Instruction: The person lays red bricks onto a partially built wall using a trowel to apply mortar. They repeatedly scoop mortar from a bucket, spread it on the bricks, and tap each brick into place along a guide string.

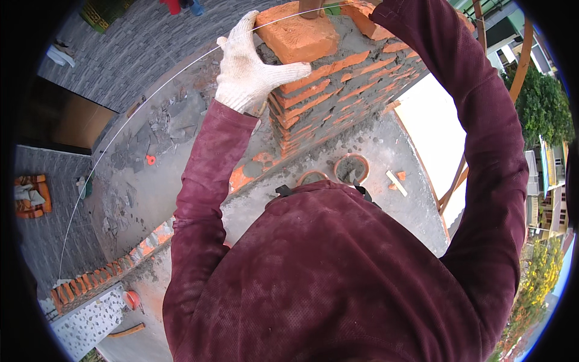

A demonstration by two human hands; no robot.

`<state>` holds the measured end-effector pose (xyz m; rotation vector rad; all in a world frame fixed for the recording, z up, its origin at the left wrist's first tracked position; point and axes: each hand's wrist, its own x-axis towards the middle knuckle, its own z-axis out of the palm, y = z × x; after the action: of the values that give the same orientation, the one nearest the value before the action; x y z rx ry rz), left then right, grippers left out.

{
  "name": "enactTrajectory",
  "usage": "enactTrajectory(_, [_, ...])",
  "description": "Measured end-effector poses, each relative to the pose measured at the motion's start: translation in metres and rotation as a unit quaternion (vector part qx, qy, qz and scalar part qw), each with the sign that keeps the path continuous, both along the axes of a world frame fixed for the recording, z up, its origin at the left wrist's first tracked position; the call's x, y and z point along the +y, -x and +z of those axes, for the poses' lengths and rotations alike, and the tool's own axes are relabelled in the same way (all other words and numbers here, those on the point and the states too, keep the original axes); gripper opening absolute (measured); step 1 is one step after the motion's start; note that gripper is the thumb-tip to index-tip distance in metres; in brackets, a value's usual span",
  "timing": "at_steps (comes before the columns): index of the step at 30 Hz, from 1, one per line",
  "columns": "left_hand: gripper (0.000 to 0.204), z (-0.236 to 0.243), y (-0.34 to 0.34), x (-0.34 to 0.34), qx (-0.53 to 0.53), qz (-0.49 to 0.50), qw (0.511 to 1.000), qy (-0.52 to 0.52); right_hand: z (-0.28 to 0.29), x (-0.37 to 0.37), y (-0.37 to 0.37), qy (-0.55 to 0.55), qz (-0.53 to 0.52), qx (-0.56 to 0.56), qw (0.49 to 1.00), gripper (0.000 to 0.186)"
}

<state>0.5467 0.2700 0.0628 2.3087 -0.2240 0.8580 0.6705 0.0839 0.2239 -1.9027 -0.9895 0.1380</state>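
My left hand (247, 72), in a white knit glove, has its fingers spread beside an orange brick (298, 33) atop a brick wall (325, 90) with grey mortar, the thumb along the brick's lower edge. A thin white string (181, 71) passes over the fingertips and brick. A brown upright object (310, 8) touches the brick's top; I cannot make out what it is. My right arm in a maroon sleeve (482, 127) reaches up to another brick (364, 21) at the top edge; that hand's fingers are hidden.
Two mortar buckets (351, 161) stand below the wall near a wood offcut (395, 181). A low brick edging (108, 271) runs at lower left. Grey rubble (178, 123) lies left of the wall, and wooden framing (521, 60) with trees (546, 105) is at right.
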Motion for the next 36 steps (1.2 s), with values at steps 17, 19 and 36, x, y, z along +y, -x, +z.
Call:
enactTrajectory(17, [0.127, 0.011, 0.0, 0.004, 0.057, -0.06, 0.993, 0.086, 0.003, -0.002, -0.006, -0.06, -0.047, 0.03, 0.997, 0.013])
enactTrajectory(19, [0.129, 0.012, -0.003, 0.0, 0.042, -0.056, 0.996, 0.06, 0.003, -0.008, -0.008, -0.04, -0.041, 0.008, 0.998, 0.013])
enactTrajectory(36, [0.133, 0.011, 0.003, 0.009, 0.067, -0.013, 0.997, 0.029, -0.019, 0.012, 0.003, -0.057, -0.013, 0.022, 0.998, 0.017])
